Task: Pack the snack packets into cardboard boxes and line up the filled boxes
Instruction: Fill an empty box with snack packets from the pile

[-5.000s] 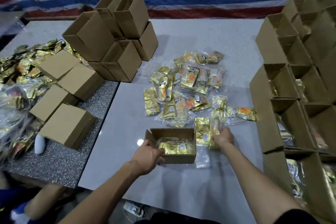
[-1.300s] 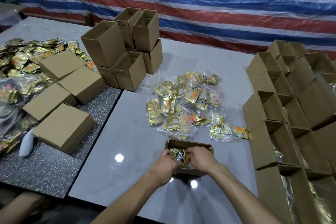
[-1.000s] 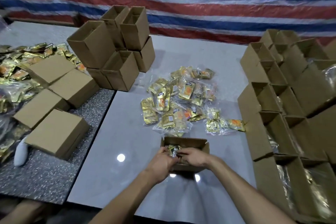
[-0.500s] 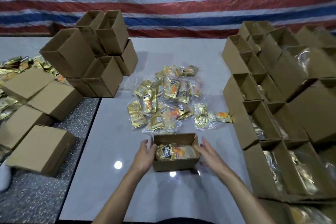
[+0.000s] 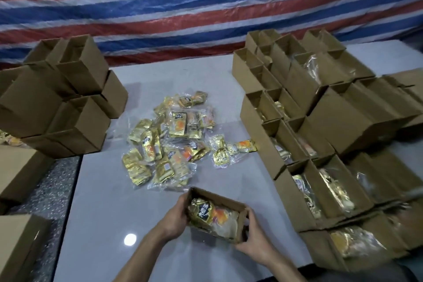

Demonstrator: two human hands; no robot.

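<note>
Two bare hands hold a small open cardboard box (image 5: pixel 243 224) by its ends at the near side of a pale grey desk (image 5: pixel 103 201). The left hand (image 5: pixel 175 220) wraps the box's left end, with the thumb lying up along the wall and the fingers curled against the cardboard. The right hand (image 5: pixel 256 240) clasps the near right corner, its fingers bent round the edge. The box sits tilted between them, and whether its base touches the desk cannot be told. Inside it lie gold-foil snack packets (image 5: pixel 206 213), one with a dark label and an orange patch, partly under clear plastic.

Just beyond the box, a loose heap of packets (image 5: pixel 169 142) in gold foil and clear bags spreads across the middle of the desk. A few of them trail off towards the right.

Along the right side, filled boxes (image 5: pixel 263 144) stand open-topped and pressed together in rows running away from the camera. Gold wrappers show in several of them, and some farther right sit higher than the rest. The nearest ones are blurred.

At the far left of the desk a stack of open boxes (image 5: pixel 75 117) is piled one on another. Closed boxes (image 5: pixel 20 169) rest nearer the camera on a dark speckled surface (image 5: pixel 52 181) that adjoins the desk. A bright spot of reflected light (image 5: pixel 130 239) shines on the desk beside the left forearm. A red, white and blue striped tarpaulin (image 5: pixel 183 7) hangs behind it all.
</note>
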